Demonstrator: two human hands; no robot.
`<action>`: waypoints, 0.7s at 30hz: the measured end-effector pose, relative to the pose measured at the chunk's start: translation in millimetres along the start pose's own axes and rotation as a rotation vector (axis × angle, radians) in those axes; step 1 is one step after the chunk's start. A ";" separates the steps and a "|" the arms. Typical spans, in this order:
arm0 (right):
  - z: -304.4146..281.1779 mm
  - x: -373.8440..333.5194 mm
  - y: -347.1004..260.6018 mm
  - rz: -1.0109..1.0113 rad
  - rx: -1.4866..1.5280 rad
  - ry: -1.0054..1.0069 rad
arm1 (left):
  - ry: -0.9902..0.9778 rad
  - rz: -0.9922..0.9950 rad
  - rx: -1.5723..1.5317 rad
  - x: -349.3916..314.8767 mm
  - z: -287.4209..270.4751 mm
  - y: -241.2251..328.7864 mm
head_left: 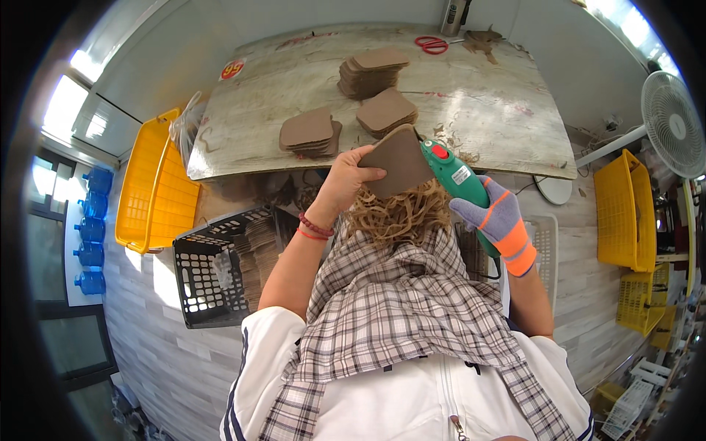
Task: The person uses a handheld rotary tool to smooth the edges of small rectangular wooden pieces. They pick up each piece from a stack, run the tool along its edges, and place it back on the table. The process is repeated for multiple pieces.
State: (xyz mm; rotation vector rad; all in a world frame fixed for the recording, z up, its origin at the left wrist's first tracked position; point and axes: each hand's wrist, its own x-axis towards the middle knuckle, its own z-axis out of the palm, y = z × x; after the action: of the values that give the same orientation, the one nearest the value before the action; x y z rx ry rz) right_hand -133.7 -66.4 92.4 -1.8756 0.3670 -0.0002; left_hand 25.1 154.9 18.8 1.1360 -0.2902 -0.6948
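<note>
Pinched by one edge in my bare left hand (340,185), a flat brown piece with rounded corners (403,163) is held over my lap, just off the table's front edge. My right hand (501,219), in a grey and orange glove, is wrapped round a green corded power tool (462,175) with a red switch. The tool's tip meets or nearly meets the piece's right edge; the exact contact is too small to see. Curly brown trimmings (403,214) lie heaped on my checked apron (404,301). Stacks of similar brown pieces (387,110) sit on the table beyond my hands.
Red-handled scissors (432,46) and a flask (453,18) stand at the table's (257,95) back. At lower left, a black crate (195,283) holds more brown pieces. Yellow crates (136,206) flank the table, and a white fan (669,125) is at right.
</note>
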 end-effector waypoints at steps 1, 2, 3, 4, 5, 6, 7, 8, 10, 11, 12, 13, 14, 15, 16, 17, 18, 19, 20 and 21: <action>0.2 1.3 1.7 0.000 0.003 -0.003 | 0.000 -0.018 0.007 -1.4 0.8 -0.3; 0.1 3.3 4.4 -0.001 0.007 -0.006 | -0.004 -0.008 0.044 -2.4 0.2 0.4; -0.3 4.3 6.1 -0.001 0.010 -0.010 | -0.009 0.001 0.080 -3.2 -1.2 1.6; -1.1 4.0 6.1 0.012 0.021 -0.017 | -0.013 0.010 0.117 -3.9 -2.5 3.4; -1.8 3.4 5.8 0.025 0.030 -0.024 | -0.010 0.029 0.191 -5.4 -2.9 8.1; -2.9 3.0 5.3 0.038 0.040 -0.031 | -0.008 0.047 0.266 -7.1 -2.9 15.2; -4.8 2.6 3.9 0.058 0.038 -0.053 | -0.006 0.065 0.341 -8.1 -2.4 22.2; -6.5 1.3 1.6 0.079 0.036 -0.076 | -0.001 0.100 0.360 -8.8 -2.6 27.7; -7.3 -0.6 -0.9 0.101 0.042 -0.110 | 0.095 0.163 0.439 -8.2 -13.1 30.8; -7.3 -1.2 -1.1 0.102 0.052 -0.121 | 0.141 0.194 0.479 -7.4 -16.4 32.4; -7.3 -1.7 -1.0 0.104 0.061 -0.131 | 0.179 0.165 0.387 -7.4 -16.4 36.1; -7.5 -1.8 -0.4 0.103 0.050 -0.143 | 0.171 0.174 0.341 -6.4 -18.4 37.2; -7.4 -1.8 -0.4 0.103 0.037 -0.158 | 0.167 0.183 0.293 -6.1 -21.4 38.3; -6.8 -1.7 -0.6 0.102 0.023 -0.173 | 0.162 0.192 0.245 -5.6 -23.7 39.2; -5.8 -1.9 -1.1 0.103 0.027 -0.187 | 0.160 0.190 0.183 -5.1 -25.0 39.9; -5.2 -2.2 -1.2 0.105 0.031 -0.199 | 0.152 0.185 0.190 -4.1 -26.1 39.8; -4.5 -2.3 -1.2 0.106 0.035 -0.212 | 0.143 0.180 0.197 -3.3 -27.0 39.5; -4.1 -2.0 -1.0 0.106 0.021 -0.221 | 0.135 0.175 0.204 -3.2 -27.5 39.0; -3.9 -1.4 -0.5 0.106 0.007 -0.230 | 0.110 0.164 0.224 -3.4 -27.5 39.0; -3.5 -0.8 -0.1 0.106 -0.006 -0.239 | 0.084 0.154 0.243 -4.0 -26.8 39.7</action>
State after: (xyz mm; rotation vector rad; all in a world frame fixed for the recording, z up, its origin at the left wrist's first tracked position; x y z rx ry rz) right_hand -135.1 -69.4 93.7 -1.8362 0.3006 0.2938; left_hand 50.9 186.5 44.0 1.3552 -0.3943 -0.4831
